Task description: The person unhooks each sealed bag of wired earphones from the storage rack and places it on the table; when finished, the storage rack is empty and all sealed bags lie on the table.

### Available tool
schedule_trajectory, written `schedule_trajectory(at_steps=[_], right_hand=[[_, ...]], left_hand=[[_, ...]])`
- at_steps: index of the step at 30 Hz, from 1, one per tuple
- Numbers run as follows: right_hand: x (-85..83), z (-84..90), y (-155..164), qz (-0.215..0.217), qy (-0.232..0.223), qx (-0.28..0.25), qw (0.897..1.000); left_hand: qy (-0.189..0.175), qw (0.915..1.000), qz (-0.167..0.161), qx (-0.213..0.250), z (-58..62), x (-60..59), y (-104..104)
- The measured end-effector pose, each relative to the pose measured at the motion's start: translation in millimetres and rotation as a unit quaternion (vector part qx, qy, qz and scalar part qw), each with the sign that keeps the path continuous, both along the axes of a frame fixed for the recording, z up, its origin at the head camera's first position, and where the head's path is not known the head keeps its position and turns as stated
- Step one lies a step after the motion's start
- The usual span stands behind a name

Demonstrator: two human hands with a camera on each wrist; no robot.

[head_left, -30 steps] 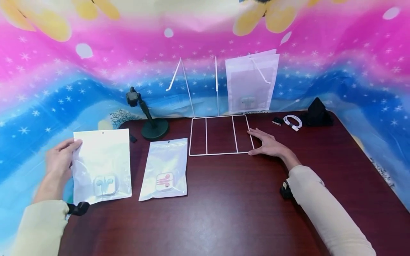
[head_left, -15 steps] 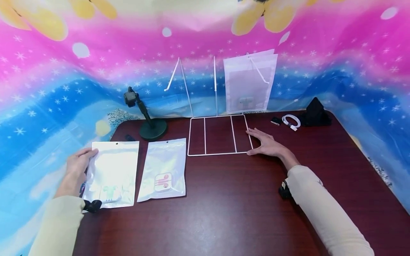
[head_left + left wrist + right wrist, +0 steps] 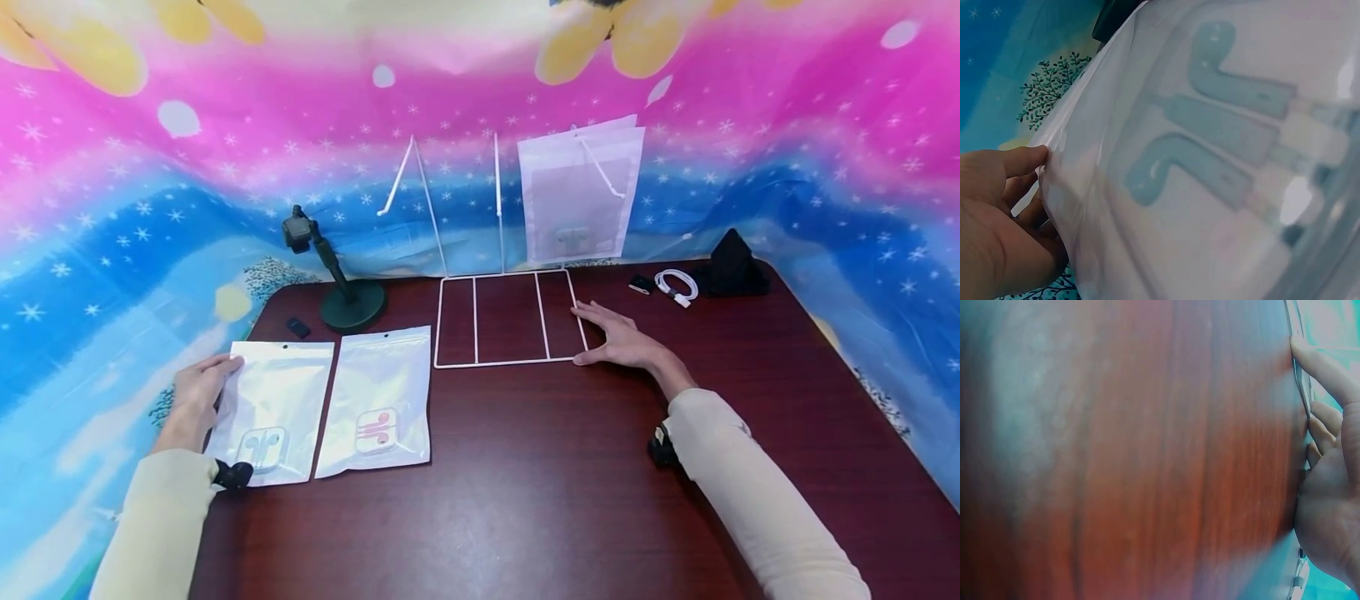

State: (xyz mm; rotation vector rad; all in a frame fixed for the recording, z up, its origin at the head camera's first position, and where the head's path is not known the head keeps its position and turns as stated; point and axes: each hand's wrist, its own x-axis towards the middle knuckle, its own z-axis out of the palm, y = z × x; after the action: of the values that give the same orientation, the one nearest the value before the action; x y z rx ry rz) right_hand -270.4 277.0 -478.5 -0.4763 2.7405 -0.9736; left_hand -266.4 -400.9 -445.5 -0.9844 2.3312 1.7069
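Observation:
My left hand [image 3: 197,396] pinches the upper left edge of a white plastic pouch [image 3: 281,392] holding boxed earphones with a light blue print, lying beside a second pouch [image 3: 386,375] with pink-printed earphones [image 3: 376,431]. Up close in the left wrist view, thumb and fingers grip the edge of the film, and the blue earphones [image 3: 1222,119] show through it. A white wire display rack [image 3: 510,362] stands at the back of the table. At its right end my right hand [image 3: 626,343] rests with fingers spread, fingertips and thumb touching the base wire.
White pouches [image 3: 555,187] hang on the rack's right hook; the left and middle hooks carry nothing. A dark stand [image 3: 352,307] and a small black object [image 3: 297,327] sit back left. A coiled white cable [image 3: 677,287] and a black triangular object [image 3: 731,267] are back right.
My left hand has brought its pouch rightward and down, so it now lies next to the pink-earphone pouch. The right hand stays at the rack.

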Motion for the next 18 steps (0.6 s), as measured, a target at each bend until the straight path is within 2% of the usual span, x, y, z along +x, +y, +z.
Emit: schedule_trajectory(at_steps=[3,8,11,18], right_hand=[[0.0,-1.0,-0.6,0.0,-0.003,0.002,1.0],[0.7,-0.9,-0.2,-0.001,-0.008,0.0,1.0],[0.6,-0.2,0.6,-0.004,-0.006,0.003,1.0],[-0.1,0.6,0.6,0.0,-0.006,0.003,1.0]], left_hand=[[-0.001,1.0,-0.003,0.0,-2.9,-0.5,1.2],[0.008,0.9991,-0.021,-0.037,-5.9,-1.6,2.5],[0.016,0.9978,-0.031,-0.057,-4.6,-1.8,3.6],[0.024,0.9968,-0.032,-0.069,1.8,1.7,7.2]])
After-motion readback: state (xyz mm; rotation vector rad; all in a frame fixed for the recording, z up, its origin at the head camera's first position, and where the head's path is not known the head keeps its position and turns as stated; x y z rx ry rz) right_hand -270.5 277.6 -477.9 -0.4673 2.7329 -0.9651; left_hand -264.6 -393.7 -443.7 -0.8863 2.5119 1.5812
